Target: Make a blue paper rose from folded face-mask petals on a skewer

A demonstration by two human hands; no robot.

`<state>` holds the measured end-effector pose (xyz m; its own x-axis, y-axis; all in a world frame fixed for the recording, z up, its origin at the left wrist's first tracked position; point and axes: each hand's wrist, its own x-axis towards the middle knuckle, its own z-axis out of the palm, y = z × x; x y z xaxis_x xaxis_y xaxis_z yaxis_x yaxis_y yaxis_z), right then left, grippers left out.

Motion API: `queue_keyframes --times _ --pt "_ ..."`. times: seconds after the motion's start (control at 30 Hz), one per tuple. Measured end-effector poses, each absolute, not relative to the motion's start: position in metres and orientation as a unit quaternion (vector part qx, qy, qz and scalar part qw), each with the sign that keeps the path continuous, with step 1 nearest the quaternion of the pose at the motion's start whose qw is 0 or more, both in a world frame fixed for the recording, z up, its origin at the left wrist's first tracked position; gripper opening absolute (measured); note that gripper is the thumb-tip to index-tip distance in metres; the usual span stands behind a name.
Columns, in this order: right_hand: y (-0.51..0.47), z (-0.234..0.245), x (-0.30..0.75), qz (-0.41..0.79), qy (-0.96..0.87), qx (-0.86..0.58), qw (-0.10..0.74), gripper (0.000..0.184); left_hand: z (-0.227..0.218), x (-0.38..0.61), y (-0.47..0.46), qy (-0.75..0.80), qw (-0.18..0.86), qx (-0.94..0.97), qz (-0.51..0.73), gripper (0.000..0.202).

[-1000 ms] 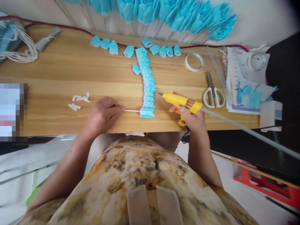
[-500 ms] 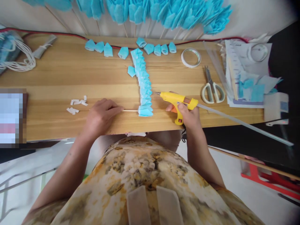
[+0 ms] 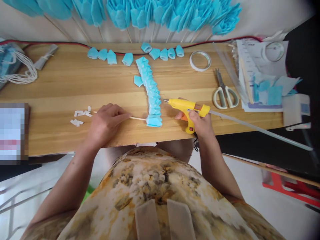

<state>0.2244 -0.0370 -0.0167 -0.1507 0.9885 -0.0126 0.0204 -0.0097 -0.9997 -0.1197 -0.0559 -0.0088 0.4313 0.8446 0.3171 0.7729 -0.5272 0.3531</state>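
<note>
My left hand (image 3: 107,121) rests on the table, its fingers closed on a thin wooden stick (image 3: 138,118). The stick's right end meets a folded blue petal piece (image 3: 154,120) at the near end of a row of overlapping blue petals (image 3: 150,83). In my right hand (image 3: 200,121) is a yellow hot glue gun (image 3: 187,106), gripped by its handle with the nozzle pointing left, just short of the petal row. A long translucent glue stick (image 3: 260,130) sticks out of the gun's back. One loose blue petal (image 3: 138,81) touches the row's left side.
Rolled blue petals (image 3: 128,59) line the table's back near a red-black cable. Scissors (image 3: 222,91), a tape roll (image 3: 200,61) and papers (image 3: 262,103) lie right. Small white scraps (image 3: 82,113) and white cord (image 3: 22,73) are left. Blue flowers on sticks (image 3: 140,15) stand behind.
The camera view has shifted slightly. Both hands keep their holds, and the glue gun's nozzle stays beside the petal row.
</note>
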Motion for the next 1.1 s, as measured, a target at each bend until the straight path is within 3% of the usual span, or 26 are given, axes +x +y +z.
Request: queue_keyframes --times 0.2,0.77,1.1 --pt "-0.032 -0.01 0.208 0.615 -0.419 -0.441 0.502 0.06 -0.01 -0.121 -0.056 0.469 0.07 0.848 0.237 0.029" --pt "-0.018 0.009 0.181 0.706 -0.371 -0.42 0.433 0.062 -0.008 -0.119 -0.055 0.483 0.093 0.842 0.223 0.029" --pt "-0.016 0.011 0.176 0.687 -0.389 -0.43 0.437 0.068 -0.008 -0.118 -0.055 0.464 0.089 0.849 0.237 0.03"
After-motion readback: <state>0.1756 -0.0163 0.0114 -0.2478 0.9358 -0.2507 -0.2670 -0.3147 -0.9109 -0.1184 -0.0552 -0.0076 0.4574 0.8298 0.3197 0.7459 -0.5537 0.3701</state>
